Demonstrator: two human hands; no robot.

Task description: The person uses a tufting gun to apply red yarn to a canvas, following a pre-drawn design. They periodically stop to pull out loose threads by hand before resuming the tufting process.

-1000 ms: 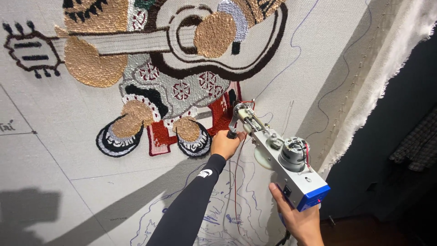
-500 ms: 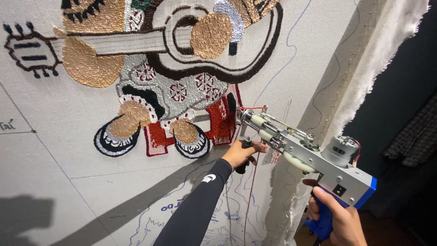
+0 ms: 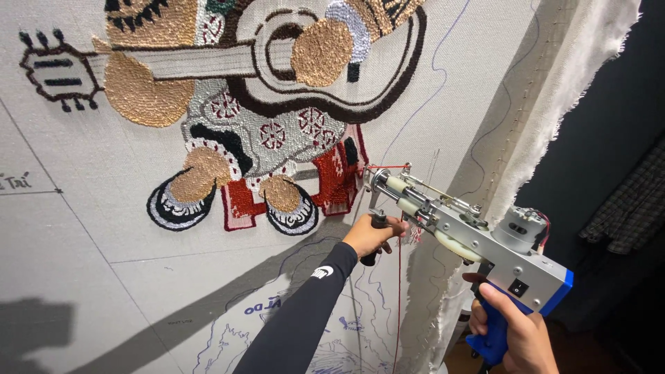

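Observation:
A silver and blue tufting gun (image 3: 478, 239) points at a stretched grey cloth (image 3: 104, 228). My left hand (image 3: 374, 235), in a black sleeve, grips the gun's black front handle below the needle. My right hand (image 3: 512, 332) holds the blue rear grip at the lower right. The needle tip (image 3: 368, 173) sits against the red tufted patch (image 3: 339, 176) at the right edge of a partly tufted figure with a guitar (image 3: 277, 76). A red yarn (image 3: 400, 277) hangs down from the gun.
The cloth's frayed white edge (image 3: 575, 76) runs along the frame on the right, with dark room beyond it. Blue pen outlines (image 3: 332, 325) cover the lower cloth. Shadows of my arm fall across the lower left.
The gun has swung out from the cloth and turned more sideways, my right hand moving right and down. The view has drawn closer to the red patch.

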